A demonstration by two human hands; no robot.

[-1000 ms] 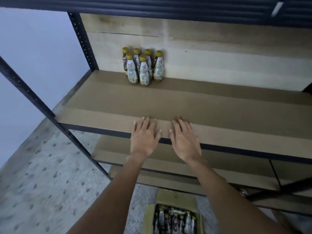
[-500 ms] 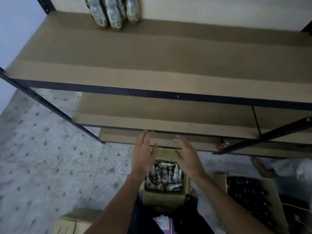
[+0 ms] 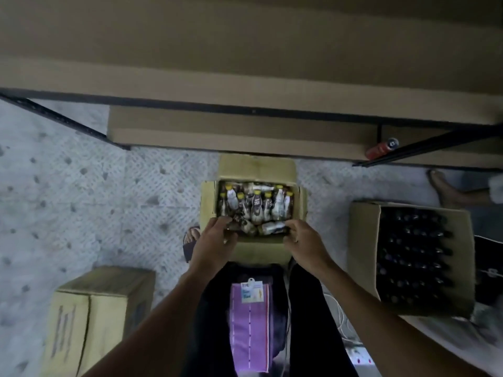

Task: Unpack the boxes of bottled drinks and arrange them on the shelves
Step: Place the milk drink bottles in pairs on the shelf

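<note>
Left hand (image 3: 217,240), right hand (image 3: 304,240) dropped from shelf (image 3: 245,63) to open box (image 3: 208,202); fingers curl over near bottles (image 3: 255,205), grip unclear. Next batch begins.

Pale floor (image 3: 81,200) holds three cardboard boxes (image 3: 257,167), one apparently closed.

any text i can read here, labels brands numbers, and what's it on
white tag on the purple cloth: maybe "EIIE", unsure; smaller lines unreadable
bottles in the open box: labels blurred
closed box: dark print, blurred
red can on the lower shelf: mark unreadable
</note>
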